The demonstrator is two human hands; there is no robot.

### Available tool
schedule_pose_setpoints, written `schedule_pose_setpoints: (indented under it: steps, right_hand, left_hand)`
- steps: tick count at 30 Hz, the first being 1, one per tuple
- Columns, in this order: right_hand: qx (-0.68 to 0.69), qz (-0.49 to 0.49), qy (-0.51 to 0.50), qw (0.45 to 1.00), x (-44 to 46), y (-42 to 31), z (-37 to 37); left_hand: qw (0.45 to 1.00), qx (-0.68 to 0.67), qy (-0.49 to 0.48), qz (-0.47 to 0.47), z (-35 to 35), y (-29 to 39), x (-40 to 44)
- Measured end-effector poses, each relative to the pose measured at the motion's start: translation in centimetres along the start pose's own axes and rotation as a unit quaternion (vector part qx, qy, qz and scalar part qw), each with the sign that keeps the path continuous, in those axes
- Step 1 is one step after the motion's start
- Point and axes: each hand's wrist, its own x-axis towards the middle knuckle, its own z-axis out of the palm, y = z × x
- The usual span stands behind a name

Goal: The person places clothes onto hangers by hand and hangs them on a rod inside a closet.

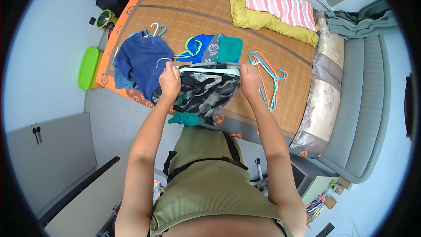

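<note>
A black and grey patterned garment (pixel 206 94) hangs between my hands over the bed's front edge, with a pale hanger (pixel 209 70) along its top. My left hand (pixel 169 80) is closed on its left end, close to a white hook. At the right end, my right hand (pixel 250 79) grips the garment and hanger. Blue clothes (pixel 142 59) with hangers lie to the left on the bed. Behind the garment are a blue item (pixel 201 46) and a green one (pixel 230 49). Blue and orange hangers (pixel 274 77) rest to the right.
The bed mat (pixel 193 0) bears a folded yellow quilt (pixel 243 15) and a pink striped cloth (pixel 278 2) at the back right. A long pillow (pixel 324 87) lies along the headboard (pixel 362 101). A green-lidded box (pixel 89 68) stands left of the bed.
</note>
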Motion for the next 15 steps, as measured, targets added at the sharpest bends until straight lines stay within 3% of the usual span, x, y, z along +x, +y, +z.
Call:
schedule_pose_setpoints:
  steps: [8, 11, 15]
  right_hand:
    - [0.078, -0.092, -0.045, 0.992, -0.2, 1.5, -0.9]
    - [0.026, -0.053, -0.156, 0.986, -0.2, 1.3, -1.0]
    - [-0.057, 0.004, -0.178, 0.982, -1.5, 0.9, 1.1]
  left_hand:
    - [0.998, 0.038, 0.009, -0.056, 0.5, -0.2, -0.3]
    - [0.997, 0.079, 0.007, -0.018, 0.9, 0.2, -0.2]
    - [0.991, 0.114, 0.036, 0.062, 0.9, 1.6, 0.9]
